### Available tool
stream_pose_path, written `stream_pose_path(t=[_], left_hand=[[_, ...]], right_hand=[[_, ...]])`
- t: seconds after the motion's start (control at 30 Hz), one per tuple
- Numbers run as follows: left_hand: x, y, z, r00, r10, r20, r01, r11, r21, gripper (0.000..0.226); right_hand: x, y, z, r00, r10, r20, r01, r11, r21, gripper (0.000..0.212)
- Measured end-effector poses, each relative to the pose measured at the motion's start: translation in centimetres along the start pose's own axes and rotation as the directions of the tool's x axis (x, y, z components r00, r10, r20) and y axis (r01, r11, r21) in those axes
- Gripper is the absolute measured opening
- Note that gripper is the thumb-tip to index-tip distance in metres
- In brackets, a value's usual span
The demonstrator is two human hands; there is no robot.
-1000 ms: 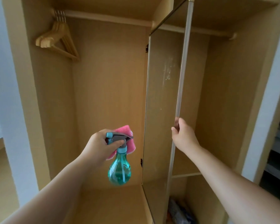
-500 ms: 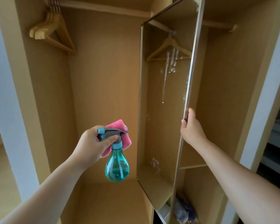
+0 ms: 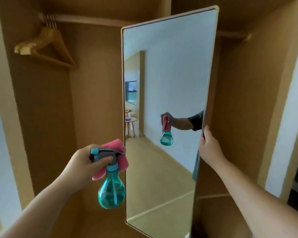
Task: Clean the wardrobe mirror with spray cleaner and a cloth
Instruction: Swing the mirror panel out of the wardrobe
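Inside the open wooden wardrobe (image 3: 96, 83), a tall mirror (image 3: 165, 74) in a thin pale frame with rounded corners stands upright between the two bays, turned so that its glass faces the camera. The right hand (image 3: 209, 150) grips the mirror's right edge at about mid-height, thumb on the near side and fingers (image 3: 203, 134) curled round behind the frame. The left hand (image 3: 83, 165) is held up just left of the mirror's lower half, its fingers closed round the neck of a teal spray bottle (image 3: 111, 193), with one finger lying across the trigger under the grey head. A pink cloth (image 3: 122, 150) is bunched in the same hand, behind the sprayer head, sticking out above and to the right of it. The bottle's bulb hangs below the hand, partly filled with liquid; its right side overlaps the mirror's left frame, and I cannot tell whether they touch. The glass reflects a bare forearm with the bottle and cloth, a white wall, a pale floor and a small round table farther back. Up in the left bay, a bunch of wooden hangers (image 3: 46, 47) hangs from the rail (image 3: 86, 20).
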State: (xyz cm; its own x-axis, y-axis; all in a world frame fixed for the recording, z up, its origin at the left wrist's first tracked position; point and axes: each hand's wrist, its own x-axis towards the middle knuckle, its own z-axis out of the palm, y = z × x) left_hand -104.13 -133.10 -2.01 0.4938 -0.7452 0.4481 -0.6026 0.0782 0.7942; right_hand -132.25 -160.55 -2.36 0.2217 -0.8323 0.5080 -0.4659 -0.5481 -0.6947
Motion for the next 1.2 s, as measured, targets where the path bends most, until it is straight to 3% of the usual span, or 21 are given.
stream_pose_path(t=[0.13, 0.5, 0.63, 0.77, 1.0, 1.1, 1.2], left_hand=[[0.5, 1.4, 2.3, 1.0, 0.015, -0.003, -0.015, 1.0, 0.003, 0.018], [1.4, 2.7, 5.0, 0.999, -0.011, -0.037, 0.013, 0.999, 0.041, 0.019], [1.6, 3.2, 5.2, 0.999, -0.02, -0.037, 0.022, 0.998, 0.057, 0.02], [1.8, 3.5, 5.5, 0.999, -0.035, -0.033, 0.037, 0.998, 0.058, 0.02], [2.0, 3.4, 5.8, 0.999, -0.053, -0.005, 0.053, 0.998, 0.044, 0.023], [1.9, 3.7, 5.9, 0.999, -0.045, 0.01, 0.044, 0.999, 0.025, 0.021], [1.8, 4.0, 6.0, 1.0, -0.013, 0.016, 0.013, 1.0, 0.004, 0.019]], right_hand=[[1.9, 2.1, 0.0, 0.995, -0.09, -0.042, 0.09, 0.996, 0.0, 0.051], [8.1, 3.8, 2.4, 0.996, 0.056, -0.074, -0.048, 0.993, 0.111, 0.038], [8.7, 4.2, 3.5, 0.995, -0.018, -0.097, 0.034, 0.985, 0.17, 0.025], [9.1, 5.0, 4.1, 0.996, 0.025, -0.087, -0.013, 0.991, 0.13, 0.048], [7.3, 4.3, 3.6, 0.979, -0.012, -0.205, 0.025, 0.998, 0.058, 0.049], [5.1, 2.6, 3.1, 0.935, -0.159, -0.315, 0.19, 0.98, 0.068, 0.044], [2.0, -0.4, 3.1, 0.921, -0.311, -0.233, 0.358, 0.914, 0.193, 0.021]])
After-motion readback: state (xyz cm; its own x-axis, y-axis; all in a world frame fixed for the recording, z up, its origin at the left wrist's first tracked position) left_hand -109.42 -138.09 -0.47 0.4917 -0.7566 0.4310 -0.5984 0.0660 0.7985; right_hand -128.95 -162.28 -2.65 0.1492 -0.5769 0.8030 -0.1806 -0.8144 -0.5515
